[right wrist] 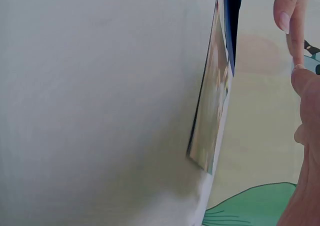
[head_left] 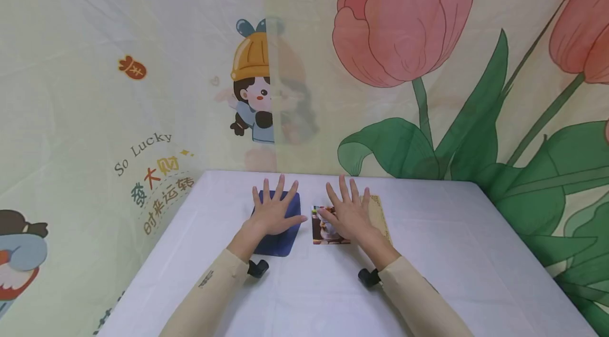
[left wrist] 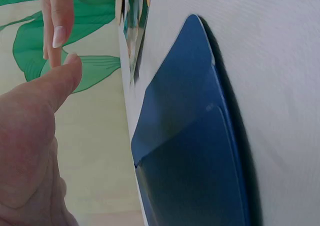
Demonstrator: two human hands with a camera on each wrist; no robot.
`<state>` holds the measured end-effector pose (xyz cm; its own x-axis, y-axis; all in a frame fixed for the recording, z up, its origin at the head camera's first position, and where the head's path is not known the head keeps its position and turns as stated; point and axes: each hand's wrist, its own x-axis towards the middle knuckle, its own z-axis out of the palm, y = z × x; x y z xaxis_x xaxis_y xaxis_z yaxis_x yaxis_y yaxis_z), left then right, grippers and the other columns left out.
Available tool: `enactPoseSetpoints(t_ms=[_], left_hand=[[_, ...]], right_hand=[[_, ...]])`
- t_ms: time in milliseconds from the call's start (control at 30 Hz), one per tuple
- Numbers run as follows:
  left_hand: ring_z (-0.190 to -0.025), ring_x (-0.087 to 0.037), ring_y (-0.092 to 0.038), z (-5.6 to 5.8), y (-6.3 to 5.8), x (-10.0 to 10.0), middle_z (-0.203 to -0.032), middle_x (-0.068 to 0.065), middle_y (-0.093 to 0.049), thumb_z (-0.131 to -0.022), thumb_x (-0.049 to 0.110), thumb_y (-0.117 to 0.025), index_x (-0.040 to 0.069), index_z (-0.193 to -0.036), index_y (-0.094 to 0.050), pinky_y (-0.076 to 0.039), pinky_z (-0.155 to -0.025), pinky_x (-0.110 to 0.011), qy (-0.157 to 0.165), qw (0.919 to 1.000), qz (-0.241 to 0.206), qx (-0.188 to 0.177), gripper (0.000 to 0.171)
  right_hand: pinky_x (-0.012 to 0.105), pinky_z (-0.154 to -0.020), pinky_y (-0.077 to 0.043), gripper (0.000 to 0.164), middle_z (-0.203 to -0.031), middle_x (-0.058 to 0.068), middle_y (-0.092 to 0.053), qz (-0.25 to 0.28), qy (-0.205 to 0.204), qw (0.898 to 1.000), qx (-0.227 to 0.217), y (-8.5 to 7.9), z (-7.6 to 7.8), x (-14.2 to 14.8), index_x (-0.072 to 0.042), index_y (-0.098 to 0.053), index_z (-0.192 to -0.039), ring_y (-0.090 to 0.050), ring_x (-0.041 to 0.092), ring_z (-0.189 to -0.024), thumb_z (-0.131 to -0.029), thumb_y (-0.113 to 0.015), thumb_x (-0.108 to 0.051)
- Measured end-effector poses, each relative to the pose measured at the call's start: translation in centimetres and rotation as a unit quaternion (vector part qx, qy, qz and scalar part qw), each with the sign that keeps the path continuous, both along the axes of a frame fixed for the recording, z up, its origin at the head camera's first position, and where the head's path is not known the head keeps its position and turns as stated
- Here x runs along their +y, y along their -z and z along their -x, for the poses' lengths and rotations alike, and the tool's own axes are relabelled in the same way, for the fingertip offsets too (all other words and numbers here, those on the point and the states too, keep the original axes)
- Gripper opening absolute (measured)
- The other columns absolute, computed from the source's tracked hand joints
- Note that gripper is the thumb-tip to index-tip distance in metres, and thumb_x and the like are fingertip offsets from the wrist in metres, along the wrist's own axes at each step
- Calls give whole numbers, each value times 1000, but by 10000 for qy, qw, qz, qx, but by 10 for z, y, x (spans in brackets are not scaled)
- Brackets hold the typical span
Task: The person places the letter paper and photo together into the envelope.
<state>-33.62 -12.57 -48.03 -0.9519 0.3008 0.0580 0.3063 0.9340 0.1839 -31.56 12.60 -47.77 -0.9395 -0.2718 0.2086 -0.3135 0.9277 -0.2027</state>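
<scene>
My left hand [head_left: 272, 215] hovers with fingers spread above a dark blue, flat envelope-like pouch [head_left: 279, 244]. The left wrist view shows this pouch lying on the cloth, a slanted flap edge across it, and my hand apart from it. My right hand [head_left: 351, 216], also spread, is held over a colourful photo print [head_left: 327, 235] and a cream card with a gold patterned border [head_left: 377, 212]. It hides part of both. In the right wrist view the photo print [right wrist: 212, 106] appears edge-on, apart from my hand. Neither hand holds anything.
A white cloth covers the table [head_left: 314, 294], whose far edge meets a printed curtain [head_left: 304, 157] with tulips and cartoon figures. Black wrist-worn devices [head_left: 258, 268] stick out below both sleeves.
</scene>
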Motion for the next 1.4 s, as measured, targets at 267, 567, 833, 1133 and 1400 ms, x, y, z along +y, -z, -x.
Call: enactPoseSetpoints(t_ms=[267, 567, 833, 1133, 1400], left_hand=[[-155, -58, 14, -5, -8, -5, -176, -16, 9, -89, 79, -57, 35, -167, -7, 11, -115, -82, -15, 9999, -129, -59, 103], [-155, -58, 13, -11, -1, -12, -176, -16, 5, -85, 88, -49, 34, -167, -8, 9, -113, -85, -107, 9995, -291, -69, 107], [-155, -59, 10, -17, 0, -25, -176, -17, 2, -88, 82, -54, 33, -167, -10, 6, -111, -87, -264, 9993, -265, -87, 103], [-153, -63, 7, -16, -2, -35, -175, -20, 0, -92, 73, -59, 32, -167, -12, 6, -110, -87, -372, 9976, -510, -291, 98], [-153, -64, 0, -15, 3, -37, -175, -20, -3, -91, 74, -60, 32, -167, -11, 5, -109, -89, -399, 9975, -365, -457, 100]], right_hand=[[76, -121, 3, 79, -177, 13, 0, -14, -95, 9999, 68, -2, -2, -14, -27, -25, -166, -2, 44, -162, -101, -48, -67], [77, -121, -5, 81, -176, 13, -7, 78, -410, 9989, -222, 8, -5, -33, -27, -22, -166, -10, 42, -161, -101, -45, -69], [78, -120, -3, 83, -176, 12, -8, 53, -641, 9969, -455, 13, -8, -42, -27, -23, -166, -12, 42, -161, -100, -43, -72], [79, -119, -6, 87, -176, 12, -12, -406, -829, 9936, -654, 8, -5, -53, -26, -21, -167, -21, 42, -159, -98, -55, -67], [79, -119, -7, 88, -176, 9, -15, -500, -870, 9906, -929, 9, -7, -61, -26, -22, -167, -24, 42, -159, -98, -55, -68]])
